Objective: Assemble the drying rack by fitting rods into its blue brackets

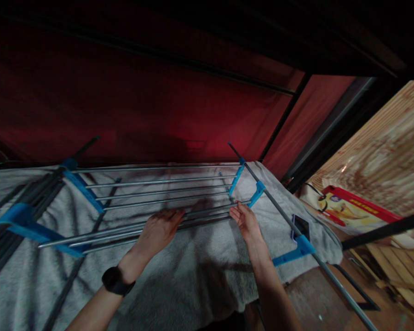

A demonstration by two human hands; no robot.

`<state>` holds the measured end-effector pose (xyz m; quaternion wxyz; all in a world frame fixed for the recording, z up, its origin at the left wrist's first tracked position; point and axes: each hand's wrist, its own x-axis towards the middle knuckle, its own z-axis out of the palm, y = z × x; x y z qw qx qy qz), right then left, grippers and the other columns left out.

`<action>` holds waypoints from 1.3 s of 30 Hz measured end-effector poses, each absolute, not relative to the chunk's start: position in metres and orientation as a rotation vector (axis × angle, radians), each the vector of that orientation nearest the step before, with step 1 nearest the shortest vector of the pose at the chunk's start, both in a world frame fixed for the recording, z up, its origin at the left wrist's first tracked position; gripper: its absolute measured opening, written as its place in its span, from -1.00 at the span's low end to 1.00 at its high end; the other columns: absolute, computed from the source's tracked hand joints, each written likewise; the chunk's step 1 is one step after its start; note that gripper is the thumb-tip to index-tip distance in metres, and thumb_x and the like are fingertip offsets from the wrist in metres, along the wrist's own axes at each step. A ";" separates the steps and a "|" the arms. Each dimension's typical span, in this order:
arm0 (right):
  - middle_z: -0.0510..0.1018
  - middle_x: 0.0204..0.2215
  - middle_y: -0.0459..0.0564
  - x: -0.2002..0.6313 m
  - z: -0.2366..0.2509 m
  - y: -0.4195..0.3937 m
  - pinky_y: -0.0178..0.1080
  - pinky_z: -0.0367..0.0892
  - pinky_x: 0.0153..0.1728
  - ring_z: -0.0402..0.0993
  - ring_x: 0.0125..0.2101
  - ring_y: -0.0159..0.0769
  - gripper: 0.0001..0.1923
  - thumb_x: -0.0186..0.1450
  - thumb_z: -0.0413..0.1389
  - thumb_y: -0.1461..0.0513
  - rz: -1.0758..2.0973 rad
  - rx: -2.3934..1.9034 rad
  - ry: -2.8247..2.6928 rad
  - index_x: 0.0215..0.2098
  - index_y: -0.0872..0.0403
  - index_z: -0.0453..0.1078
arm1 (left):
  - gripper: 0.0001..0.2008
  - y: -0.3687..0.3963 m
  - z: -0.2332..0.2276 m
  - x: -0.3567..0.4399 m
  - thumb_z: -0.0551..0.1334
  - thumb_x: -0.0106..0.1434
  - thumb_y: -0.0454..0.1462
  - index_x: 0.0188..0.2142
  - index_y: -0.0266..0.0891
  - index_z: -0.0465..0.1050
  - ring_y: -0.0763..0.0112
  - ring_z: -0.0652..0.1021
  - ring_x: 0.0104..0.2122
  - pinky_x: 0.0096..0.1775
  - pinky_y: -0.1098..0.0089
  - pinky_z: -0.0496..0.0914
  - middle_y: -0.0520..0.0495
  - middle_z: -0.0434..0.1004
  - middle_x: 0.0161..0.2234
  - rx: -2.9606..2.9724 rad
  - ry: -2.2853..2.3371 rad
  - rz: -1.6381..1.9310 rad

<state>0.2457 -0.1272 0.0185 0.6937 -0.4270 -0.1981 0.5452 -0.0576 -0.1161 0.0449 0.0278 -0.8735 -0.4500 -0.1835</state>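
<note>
Head view: left hand [160, 228] flat, fingers spread on grey towel [193, 271]; right hand [245, 220] fingers together beside rack rail [165, 200]. Box [352, 209] print unreadable.

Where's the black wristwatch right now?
In the head view, lower left of centre: the black wristwatch sits on the left wrist, behind the left hand lying flat on the grey towel draped over the metal drying rack.

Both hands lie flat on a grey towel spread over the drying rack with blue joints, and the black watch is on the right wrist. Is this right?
Not quite: the head view shows the black watch on the left wrist, not the right. The rest stands: left hand and right hand lie on the grey towel over the drying rack with blue joints.
</note>
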 end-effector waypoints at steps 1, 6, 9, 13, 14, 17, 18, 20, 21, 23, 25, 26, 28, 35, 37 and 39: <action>0.61 -0.42 -0.10 0.246 0.019 -0.128 -0.27 0.51 -0.21 0.58 -0.36 -0.34 -0.77 0.06 0.40 0.18 1.214 -0.956 -0.453 -0.36 0.05 0.52 | -0.65 -0.116 0.046 -0.058 0.02 0.46 -0.22 0.07 -0.19 0.49 0.21 0.61 -0.20 -0.21 0.28 0.45 -0.17 0.62 -0.16 -2.699 -1.384 -0.567; 0.60 -0.42 -0.13 0.246 0.022 -0.129 -0.29 0.50 -0.23 0.56 -0.38 -0.36 -0.80 0.08 0.37 0.17 1.203 -0.963 -0.488 -0.35 0.03 0.52 | -0.65 -0.116 0.047 -0.057 0.01 0.47 -0.22 0.09 -0.20 0.48 0.21 0.61 -0.20 -0.22 0.30 0.44 -0.15 0.63 -0.15 -2.692 -1.407 -0.537; 0.60 -0.42 -0.12 0.248 0.021 -0.130 -0.27 0.49 -0.22 0.56 -0.37 -0.34 -0.79 0.09 0.37 0.15 1.201 -0.985 -0.489 -0.36 0.03 0.49 | -0.66 -0.116 0.047 -0.055 0.03 0.46 -0.22 0.07 -0.19 0.49 0.21 0.61 -0.24 -0.25 0.30 0.44 -0.14 0.63 -0.19 -2.697 -1.417 -0.546; 0.59 -0.35 -0.09 0.253 0.014 -0.137 -0.24 0.46 -0.27 0.53 -0.35 -0.31 -0.73 0.09 0.34 0.10 1.082 -1.138 -0.555 -0.31 0.02 0.44 | -0.68 -0.116 0.048 -0.053 0.04 0.46 -0.21 0.04 -0.19 0.50 0.22 0.61 -0.24 -0.25 0.30 0.43 -0.14 0.63 -0.19 -2.685 -1.410 -0.555; 0.58 -0.34 -0.10 0.256 0.011 -0.140 -0.25 0.44 -0.29 0.51 -0.35 -0.32 -0.72 0.09 0.33 0.10 0.993 -1.195 -0.577 -0.29 0.01 0.43 | -0.68 -0.116 0.048 -0.053 0.04 0.46 -0.21 0.05 -0.18 0.50 0.22 0.61 -0.23 -0.24 0.30 0.43 -0.14 0.63 -0.19 -2.676 -1.408 -0.549; 0.53 -0.25 -0.15 0.265 0.005 -0.146 -0.29 0.38 -0.22 0.46 -0.26 -0.35 -0.71 0.11 0.26 0.12 0.627 -1.332 -0.635 -0.20 -0.03 0.40 | -0.68 -0.118 0.049 -0.054 0.05 0.46 -0.22 0.08 -0.18 0.49 0.19 0.61 -0.23 -0.24 0.28 0.43 -0.14 0.63 -0.20 -2.654 -1.398 -0.528; 0.52 -0.19 -0.15 0.269 0.004 -0.146 -0.29 0.35 -0.15 0.44 -0.19 -0.35 -0.69 0.11 0.25 0.14 0.519 -1.364 -0.650 -0.16 -0.04 0.40 | -0.67 -0.118 0.049 -0.054 0.06 0.46 -0.22 0.09 -0.17 0.48 0.18 0.61 -0.23 -0.24 0.28 0.43 -0.13 0.62 -0.20 -2.652 -1.395 -0.528; 0.50 -0.06 -0.11 0.276 0.004 -0.144 -0.27 0.28 0.00 0.39 -0.03 -0.32 -0.62 0.12 0.22 0.14 0.406 -1.411 -0.700 -0.07 -0.05 0.40 | -0.67 -0.118 0.048 -0.054 0.06 0.45 -0.23 0.12 -0.17 0.46 0.19 0.61 -0.23 -0.25 0.28 0.43 -0.13 0.62 -0.20 -2.658 -1.387 -0.542; 0.49 0.00 -0.08 0.278 0.005 -0.142 -0.24 0.25 0.06 0.36 0.02 -0.28 -0.58 0.12 0.21 0.14 0.405 -1.424 -0.737 -0.03 -0.04 0.40 | -0.66 -0.117 0.048 -0.054 0.07 0.45 -0.24 0.13 -0.16 0.44 0.19 0.61 -0.23 -0.25 0.28 0.43 -0.13 0.62 -0.20 -2.664 -1.384 -0.553; 0.48 0.06 0.01 0.282 0.006 -0.137 -0.16 0.22 0.12 0.36 0.07 -0.21 -0.50 0.14 0.18 0.11 0.465 -1.432 -0.817 0.05 0.00 0.38 | -0.66 -0.116 0.047 -0.053 0.07 0.45 -0.24 0.14 -0.15 0.44 0.22 0.60 -0.24 -0.24 0.30 0.43 -0.12 0.61 -0.23 -2.668 -1.391 -0.578; 0.48 0.09 0.10 0.285 0.005 -0.134 -0.09 0.22 0.14 0.39 0.07 -0.14 -0.44 0.16 0.15 0.07 0.515 -1.438 -0.878 0.12 0.05 0.34 | -0.68 -0.117 0.047 -0.051 0.07 0.45 -0.22 0.11 -0.14 0.45 0.25 0.60 -0.24 -0.23 0.31 0.42 -0.11 0.60 -0.25 -2.653 -1.411 -0.600; 0.47 0.10 0.13 0.286 0.003 -0.134 -0.06 0.22 0.15 0.39 0.08 -0.12 -0.41 0.17 0.14 0.05 0.517 -1.454 -0.893 0.14 0.07 0.32 | -0.70 -0.119 0.048 -0.050 0.07 0.46 -0.21 0.09 -0.14 0.46 0.26 0.60 -0.25 -0.22 0.32 0.41 -0.10 0.60 -0.26 -2.649 -1.417 -0.600; 0.46 0.12 0.16 0.288 -0.002 -0.136 -0.03 0.21 0.17 0.39 0.10 -0.08 -0.35 0.17 0.14 0.01 0.499 -1.504 -0.910 0.17 0.09 0.30 | -0.72 -0.124 0.051 -0.047 0.07 0.46 -0.20 0.04 -0.12 0.47 0.28 0.59 -0.26 -0.24 0.34 0.40 -0.08 0.59 -0.29 -2.654 -1.426 -0.571; 0.44 0.13 0.15 0.298 -0.012 -0.141 0.11 0.13 0.22 0.33 0.15 0.09 -0.22 0.12 0.21 -0.06 0.450 -1.677 -0.973 0.23 0.09 0.27 | -0.79 -0.135 0.066 -0.043 0.07 0.45 -0.27 -0.03 -0.16 0.43 0.32 0.59 -0.28 -0.25 0.33 0.38 -0.08 0.57 -0.26 -2.693 -1.453 -0.495; 0.44 0.14 0.15 0.299 -0.009 -0.143 0.15 0.13 0.22 0.33 0.15 0.12 -0.23 0.13 0.21 -0.07 0.461 -1.719 -0.988 0.23 0.06 0.27 | -0.78 -0.137 0.068 -0.044 0.06 0.45 -0.27 0.00 -0.19 0.42 0.32 0.59 -0.27 -0.27 0.33 0.37 -0.11 0.58 -0.25 -2.700 -1.429 -0.497; 0.44 0.12 0.17 0.299 -0.006 -0.145 0.17 0.14 0.21 0.34 0.13 0.15 -0.24 0.12 0.22 -0.07 0.465 -1.742 -1.000 0.21 0.07 0.29 | -0.75 -0.140 0.069 -0.044 0.04 0.46 -0.26 0.04 -0.20 0.40 0.30 0.60 -0.28 -0.31 0.32 0.37 -0.12 0.58 -0.24 -2.699 -1.404 -0.494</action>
